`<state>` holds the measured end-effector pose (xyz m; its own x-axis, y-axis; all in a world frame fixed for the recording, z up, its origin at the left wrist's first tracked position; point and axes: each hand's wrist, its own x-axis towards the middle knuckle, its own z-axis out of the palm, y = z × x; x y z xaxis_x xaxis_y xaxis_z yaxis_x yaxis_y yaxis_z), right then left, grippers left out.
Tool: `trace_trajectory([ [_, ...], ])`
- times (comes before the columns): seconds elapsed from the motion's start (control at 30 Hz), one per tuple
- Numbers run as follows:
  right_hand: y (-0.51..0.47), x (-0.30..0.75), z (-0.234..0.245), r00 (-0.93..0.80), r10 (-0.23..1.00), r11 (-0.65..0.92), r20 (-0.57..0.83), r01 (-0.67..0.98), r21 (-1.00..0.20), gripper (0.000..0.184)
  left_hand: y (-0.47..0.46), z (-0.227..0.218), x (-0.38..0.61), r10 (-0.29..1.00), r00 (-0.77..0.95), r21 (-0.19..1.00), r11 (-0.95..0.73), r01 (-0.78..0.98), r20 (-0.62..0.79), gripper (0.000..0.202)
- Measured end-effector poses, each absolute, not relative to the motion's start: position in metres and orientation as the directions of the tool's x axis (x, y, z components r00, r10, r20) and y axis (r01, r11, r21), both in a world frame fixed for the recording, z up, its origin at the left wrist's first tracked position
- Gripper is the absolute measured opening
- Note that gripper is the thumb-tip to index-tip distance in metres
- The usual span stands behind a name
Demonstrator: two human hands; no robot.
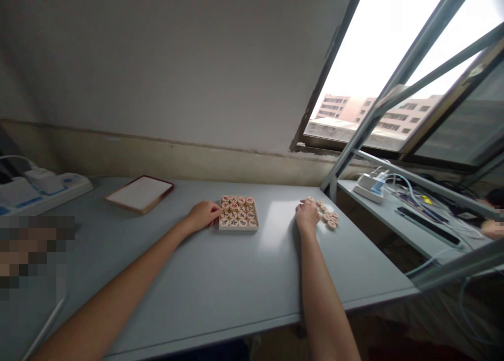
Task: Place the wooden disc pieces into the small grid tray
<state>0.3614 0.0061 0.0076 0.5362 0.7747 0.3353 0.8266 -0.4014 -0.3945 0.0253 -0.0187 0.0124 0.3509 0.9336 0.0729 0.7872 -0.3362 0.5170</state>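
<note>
A small wooden box (256, 222) filled with round wooden chess pieces (237, 210) sits mid-table. My left hand (203, 214) rests against the box's left side, fingers curled at its edge. My right hand (307, 214) lies on the table to the right, fingers bent over the near end of a loose pile of chess pieces (329, 216). Whether those fingers pinch a piece is hidden.
The grey table (220, 282) meets a wall at the back. A flat box lid (139, 193) lies at the back left, beside a power strip (41, 190). To the right stand an open window frame (397, 95), a second desk (409, 224) with chargers and cables, and another person's hand (494, 227).
</note>
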Motion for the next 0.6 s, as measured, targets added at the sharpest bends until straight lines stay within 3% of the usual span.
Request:
trace_trajectory([
  [0.07, 0.009, 0.354, 0.012, 0.433, 0.842, -0.269, 0.321, 0.853, -0.447, 0.030, -0.018, 0.012, 0.025, 0.932, 0.353, 0.513, -0.342, 0.788, 0.080, 0.044],
  [0.13, 0.011, 0.339, 0.017, 0.246, 0.915, -0.028, 0.321, 0.831, -0.556, 0.034, -0.018, 0.012, 0.025, 0.931, 0.355, 0.505, -0.346, 0.791, 0.081, 0.045],
  [0.2, 0.012, 0.318, 0.020, 0.031, 0.936, 0.223, 0.352, 0.718, -0.659, 0.036, -0.018, 0.011, 0.025, 0.931, 0.356, 0.497, -0.349, 0.795, 0.084, 0.045],
  [0.27, 0.010, 0.294, 0.022, -0.130, 0.918, 0.371, 0.374, 0.614, -0.697, 0.035, -0.018, 0.011, 0.025, 0.931, 0.355, 0.494, -0.349, 0.797, 0.085, 0.045],
  [0.43, 0.001, 0.249, 0.016, -0.387, 0.836, 0.548, 0.389, 0.553, -0.627, 0.028, -0.019, 0.011, 0.025, 0.929, 0.359, 0.498, -0.356, 0.791, 0.093, 0.046],
  [0.6, 0.001, 0.243, 0.012, -0.450, 0.783, 0.622, 0.429, 0.543, -0.564, 0.033, -0.019, 0.012, 0.025, 0.930, 0.357, 0.499, -0.352, 0.792, 0.089, 0.045],
])
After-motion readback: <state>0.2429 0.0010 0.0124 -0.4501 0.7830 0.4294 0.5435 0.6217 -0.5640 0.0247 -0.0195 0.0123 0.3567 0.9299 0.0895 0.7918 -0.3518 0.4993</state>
